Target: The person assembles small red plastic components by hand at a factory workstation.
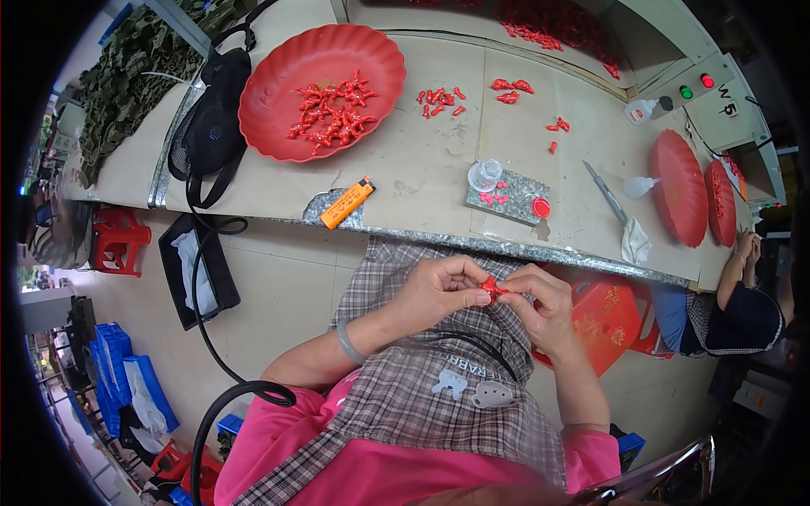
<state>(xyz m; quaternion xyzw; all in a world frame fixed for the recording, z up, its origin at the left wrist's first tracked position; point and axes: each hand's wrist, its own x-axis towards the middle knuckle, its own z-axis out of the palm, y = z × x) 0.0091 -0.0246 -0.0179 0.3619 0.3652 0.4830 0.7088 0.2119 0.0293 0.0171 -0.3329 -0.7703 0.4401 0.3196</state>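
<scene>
1. While you've got the red piece (491, 290) over your apron (422, 363), left hand (434, 291) and right hand (544, 308) both pinching it, I'd call that one unfinished.
2. Loose red parts (437, 110) on the table (405, 185) look pending; the pile (325, 114) in the red bowl (268, 80) is maybe done.

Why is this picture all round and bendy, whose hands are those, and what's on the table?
There's no robot here, just a person wearing a camera on their head. It looks down through a very wide lens, so straight edges bend. The left hand and right hand hold a small red piece with their fingertips. On the table are a big red bowl with more small red pieces inside, an orange thing, perhaps a lighter, and a speckled block with a little clear cup on it.
</scene>
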